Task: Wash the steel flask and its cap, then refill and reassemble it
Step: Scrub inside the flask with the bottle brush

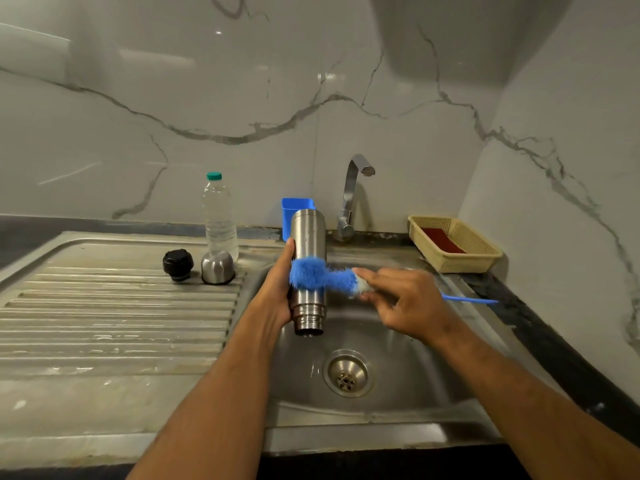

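My left hand grips the steel flask over the sink basin, mouth pointing down toward me and base up. A blue bottle brush lies across the flask's body. My right hand holds the brush just behind the bristles, with the thin blue handle sticking out to the right. The black inner stopper and the steel cup cap stand on the draining board to the left.
A clear plastic water bottle with a green cap stands behind the cap. A blue container and the tap are behind the sink. A beige basket with a red sponge sits at the right.
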